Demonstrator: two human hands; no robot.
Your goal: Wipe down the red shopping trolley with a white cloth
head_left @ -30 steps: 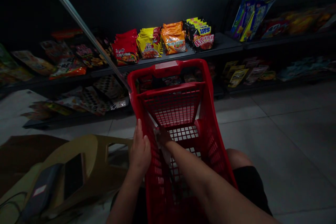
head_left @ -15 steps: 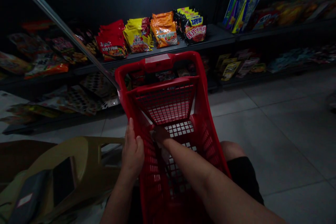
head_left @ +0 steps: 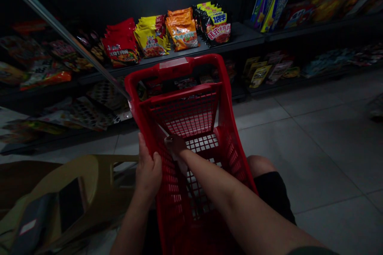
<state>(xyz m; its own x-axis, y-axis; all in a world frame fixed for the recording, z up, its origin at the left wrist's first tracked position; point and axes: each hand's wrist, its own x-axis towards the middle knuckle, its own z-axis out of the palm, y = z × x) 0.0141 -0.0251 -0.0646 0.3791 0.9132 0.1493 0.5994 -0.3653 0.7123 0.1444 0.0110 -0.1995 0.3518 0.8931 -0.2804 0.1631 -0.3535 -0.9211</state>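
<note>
A red basket (head_left: 191,127) sits in the middle of the frame, tipped up between the person's knees. The left hand (head_left: 148,171) holds the basket's left wall, with the fingers (head_left: 140,147) curled over the rim and the thumb inside. The right hand (head_left: 175,145) reaches down inside the basket and presses a pale cloth (head_left: 181,163) against the inner left wall. Its fingers are closed on the cloth.

A shelf (head_left: 242,36) runs across the top of the frame. Packs of noodles (head_left: 167,34) stand on it in red, yellow, orange and black rows. A metal pole (head_left: 66,36) slants from the upper left down to the basket. A tan chair (head_left: 89,179) is in the lower left, with a dark phone (head_left: 70,203) lying on it. The floor (head_left: 323,143) on the right is pale tile.
</note>
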